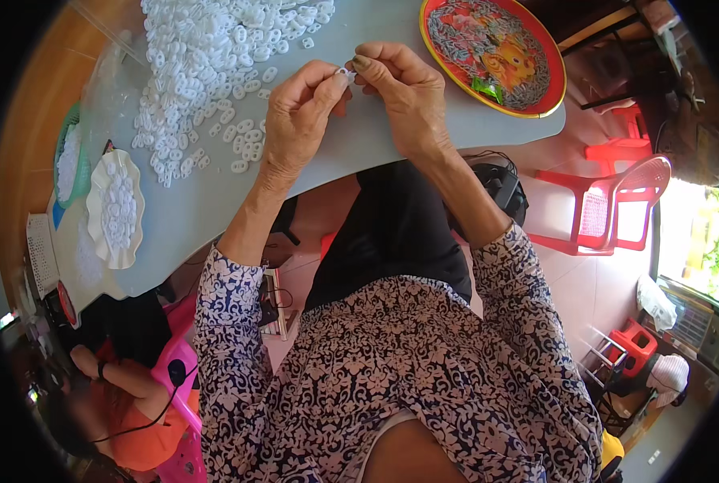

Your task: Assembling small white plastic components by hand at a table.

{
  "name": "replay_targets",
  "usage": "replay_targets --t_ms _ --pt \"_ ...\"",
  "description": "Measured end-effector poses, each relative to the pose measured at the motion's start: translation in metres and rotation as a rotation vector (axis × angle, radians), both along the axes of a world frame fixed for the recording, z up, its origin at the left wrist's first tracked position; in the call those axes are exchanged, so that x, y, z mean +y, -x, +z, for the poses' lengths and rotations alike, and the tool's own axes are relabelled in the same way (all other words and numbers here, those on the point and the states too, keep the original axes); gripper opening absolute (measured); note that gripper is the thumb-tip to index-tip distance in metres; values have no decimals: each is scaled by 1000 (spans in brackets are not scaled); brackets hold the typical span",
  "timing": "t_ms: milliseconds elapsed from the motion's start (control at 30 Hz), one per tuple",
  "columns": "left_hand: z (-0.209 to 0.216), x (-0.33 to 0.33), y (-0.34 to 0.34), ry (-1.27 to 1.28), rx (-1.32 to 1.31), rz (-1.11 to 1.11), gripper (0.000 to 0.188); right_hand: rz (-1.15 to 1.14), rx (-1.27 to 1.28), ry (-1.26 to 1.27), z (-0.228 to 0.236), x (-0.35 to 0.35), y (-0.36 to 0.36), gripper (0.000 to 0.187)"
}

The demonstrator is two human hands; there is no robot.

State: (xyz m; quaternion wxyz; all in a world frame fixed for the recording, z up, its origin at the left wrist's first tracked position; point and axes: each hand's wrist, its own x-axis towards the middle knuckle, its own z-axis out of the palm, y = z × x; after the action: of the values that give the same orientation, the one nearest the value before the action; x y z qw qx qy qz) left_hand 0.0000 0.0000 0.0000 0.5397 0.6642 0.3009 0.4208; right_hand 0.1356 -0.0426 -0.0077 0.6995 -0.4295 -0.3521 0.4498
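Note:
My left hand (pixel 305 113) pinches a small white plastic piece (pixel 346 73) between thumb and fingertips, above the near part of the table. Right beside it, my right hand (pixel 404 90) is closed in a pinch, its fingertips meeting at the piece. What lies between the right fingertips is too small to make out. Left of my hands spreads a large heap of white oval plastic pieces with two holes (pixel 202 60). To the right stands a round red tray (pixel 559 84) with a gold edge, holding many small grey metal-looking parts and a green packet (pixel 487 90).
On the grey table (pixel 351 157), a scalloped white dish (pixel 94 205) and a green basket (pixel 64 153) hold more white pieces at the left. Red plastic chairs (pixel 597 205) stand on the right. A person in orange (pixel 138 419) sits at the lower left.

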Motion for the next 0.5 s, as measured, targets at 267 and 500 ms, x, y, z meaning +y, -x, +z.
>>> replay_targets --t_ms 267,500 --pt "0 -1 -1 -24 28 0 18 11 34 -62 0 -2 0 16" --pt "2 -3 -1 6 13 22 18 -22 11 -73 -2 -3 1 17"
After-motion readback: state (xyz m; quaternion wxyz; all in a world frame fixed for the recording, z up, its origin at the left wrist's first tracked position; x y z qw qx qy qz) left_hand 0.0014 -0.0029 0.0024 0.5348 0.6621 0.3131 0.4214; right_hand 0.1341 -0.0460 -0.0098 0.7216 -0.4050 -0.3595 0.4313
